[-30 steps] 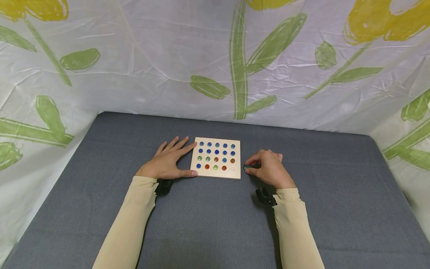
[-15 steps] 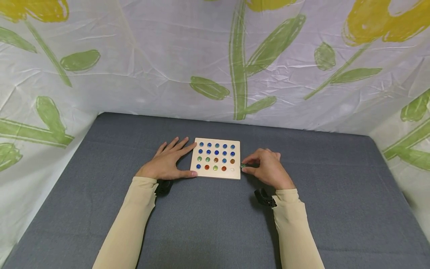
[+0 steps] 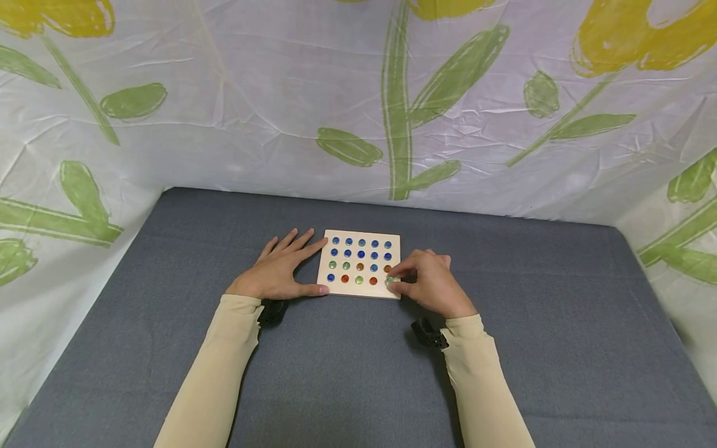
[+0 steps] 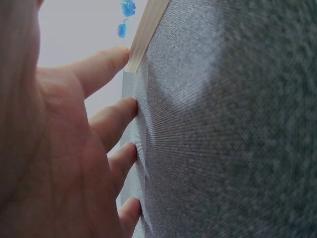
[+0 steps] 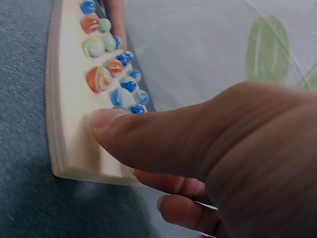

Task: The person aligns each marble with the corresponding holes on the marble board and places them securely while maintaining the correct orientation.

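Observation:
A pale wooden board (image 3: pixel 366 295) lies on the table, its rows of round hollows filled with blue, green and orange marbles (image 5: pixel 99 79). My left hand (image 3: pixel 274 270) is spread at the board's left side, thumb at the near left corner and index fingertip at the far left edge; its other fingertips rest on the cloth in the left wrist view. With thumb and index finger my right hand (image 3: pixel 434 283) pinches a green marble (image 3: pixel 389 280) over the near right corner hollow. In the right wrist view the thumb (image 5: pixel 114 124) mostly hides that marble.
Dark grey cloth (image 3: pixel 336 373) covers the table. A white curtain (image 3: pixel 252 124) printed with yellow flowers and green leaves hangs behind it and at both sides. A black wrist camera (image 3: pixel 428 333) sits under the right wrist.
My right hand has moved left with the green marble, from beside the board's right edge to over its near right corner. The left hand has stayed in place.

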A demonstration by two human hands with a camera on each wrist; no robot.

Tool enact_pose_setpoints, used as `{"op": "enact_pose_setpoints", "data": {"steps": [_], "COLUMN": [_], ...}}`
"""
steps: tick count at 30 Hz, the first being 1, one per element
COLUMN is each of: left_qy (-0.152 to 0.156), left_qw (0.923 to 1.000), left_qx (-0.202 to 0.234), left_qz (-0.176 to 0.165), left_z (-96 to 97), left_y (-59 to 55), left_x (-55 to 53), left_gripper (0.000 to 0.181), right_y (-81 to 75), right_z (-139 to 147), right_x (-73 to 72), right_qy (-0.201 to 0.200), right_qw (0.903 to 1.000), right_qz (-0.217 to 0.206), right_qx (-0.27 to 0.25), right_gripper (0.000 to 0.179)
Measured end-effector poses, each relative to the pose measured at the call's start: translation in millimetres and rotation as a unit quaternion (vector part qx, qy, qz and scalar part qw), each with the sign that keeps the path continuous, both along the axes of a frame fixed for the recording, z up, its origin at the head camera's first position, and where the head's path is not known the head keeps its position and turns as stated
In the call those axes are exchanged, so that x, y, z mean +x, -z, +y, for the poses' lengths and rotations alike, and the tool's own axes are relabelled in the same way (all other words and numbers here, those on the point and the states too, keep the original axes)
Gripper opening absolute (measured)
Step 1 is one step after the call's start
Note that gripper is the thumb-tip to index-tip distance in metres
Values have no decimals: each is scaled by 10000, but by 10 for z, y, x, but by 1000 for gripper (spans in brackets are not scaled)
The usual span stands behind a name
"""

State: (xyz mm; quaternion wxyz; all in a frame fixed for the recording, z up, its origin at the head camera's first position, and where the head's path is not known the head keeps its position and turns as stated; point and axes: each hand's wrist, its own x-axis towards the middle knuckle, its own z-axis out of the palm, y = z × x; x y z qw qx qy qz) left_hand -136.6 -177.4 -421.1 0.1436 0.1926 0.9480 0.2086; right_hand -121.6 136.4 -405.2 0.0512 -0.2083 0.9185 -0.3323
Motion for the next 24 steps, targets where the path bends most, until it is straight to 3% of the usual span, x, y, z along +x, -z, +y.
{"op": "enact_pose_setpoints", "data": {"steps": [17,24], "left_qy": [26,5], "left_qw": [10000,10000], "left_qx": [21,23], "left_qz": [-4,44], "left_z": [-13,-2], "left_y": [34,25], "left_x": [-16,-24], "left_gripper": [104,106], "right_y": [18,-26], "right_z": [-17,149], "right_x": [10,-32], "right_qy": [69,554], "right_qw": [10000,9975], "right_qz": [18,435], "right_qx": [60,62], "right_gripper": [16,17]}}
